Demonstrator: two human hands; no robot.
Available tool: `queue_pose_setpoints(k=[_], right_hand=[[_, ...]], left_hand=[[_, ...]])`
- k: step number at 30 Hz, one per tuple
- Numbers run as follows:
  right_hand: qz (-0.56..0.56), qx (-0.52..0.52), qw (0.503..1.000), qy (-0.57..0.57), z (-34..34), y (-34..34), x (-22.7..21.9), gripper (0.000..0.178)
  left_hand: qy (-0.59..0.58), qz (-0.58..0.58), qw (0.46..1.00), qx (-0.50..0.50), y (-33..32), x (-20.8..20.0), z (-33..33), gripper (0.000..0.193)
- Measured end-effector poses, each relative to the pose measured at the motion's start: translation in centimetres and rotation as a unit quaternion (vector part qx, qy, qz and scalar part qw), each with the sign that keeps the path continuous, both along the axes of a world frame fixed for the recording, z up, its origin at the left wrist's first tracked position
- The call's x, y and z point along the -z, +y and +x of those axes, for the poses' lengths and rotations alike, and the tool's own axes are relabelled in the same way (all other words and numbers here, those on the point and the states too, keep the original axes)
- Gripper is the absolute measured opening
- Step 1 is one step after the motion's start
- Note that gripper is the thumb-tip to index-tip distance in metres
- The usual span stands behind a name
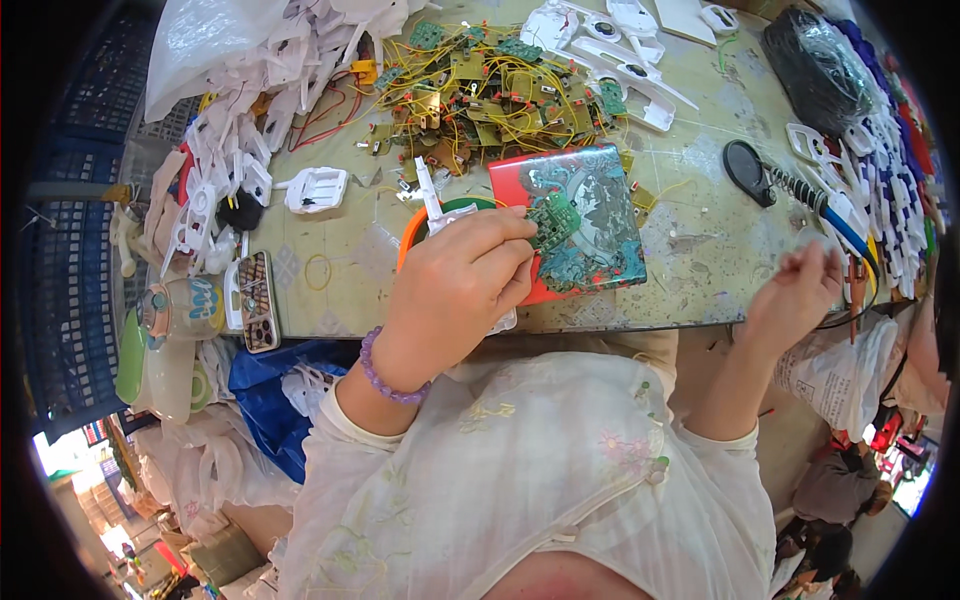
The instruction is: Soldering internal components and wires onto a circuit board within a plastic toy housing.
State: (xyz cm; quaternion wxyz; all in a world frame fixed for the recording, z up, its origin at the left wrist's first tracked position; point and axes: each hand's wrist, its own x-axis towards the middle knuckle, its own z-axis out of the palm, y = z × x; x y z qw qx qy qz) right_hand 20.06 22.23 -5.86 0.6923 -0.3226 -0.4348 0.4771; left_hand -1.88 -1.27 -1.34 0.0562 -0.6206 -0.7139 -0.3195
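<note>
My left hand (455, 275), a purple bead bracelet on its wrist, pinches a small green circuit board (553, 222) between thumb and fingers. The board is over a red box with a worn, dark-patterned top (600, 245). Beneath and behind this hand are an orange-rimmed round thing (409, 240) and a white plastic part (428, 190), both partly hidden. At the right, my right hand (797, 295) has its fingers loosely curled and apart, with nothing visible in them. It is close beside the blue handle of a soldering iron (842, 228), whose front is in a coiled holder (795, 185).
A heap of circuit boards with yellow wires (490, 95) covers the far middle. White plastic shells (230, 150) pile up at left; more shells (630, 60) lie at the back. A phone (258, 300) and a jar (185, 308) are at the left edge. A black-wrapped bundle (815, 70) is far right.
</note>
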Motion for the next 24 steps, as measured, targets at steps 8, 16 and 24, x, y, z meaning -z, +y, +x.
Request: queue_pose_setpoints(k=[8,16,24], right_hand=[[0.038,0.09,0.936,-0.338,4.8,7.8,-1.8,0.03],[0.134,0.468,0.726,-0.485,16.2,5.1,-5.0,0.02],[0.296,-0.136,0.933,-0.152,3.3,-6.5,-1.5,0.034]], left_hand=[[0.01,0.006,1.0,0.007,0.1,0.1,0.3,0.013],[0.009,0.008,1.0,-0.001,0.0,0.2,0.0,0.013],[0.022,0.02,1.0,-0.003,-0.3,0.8,-0.5,0.012]])
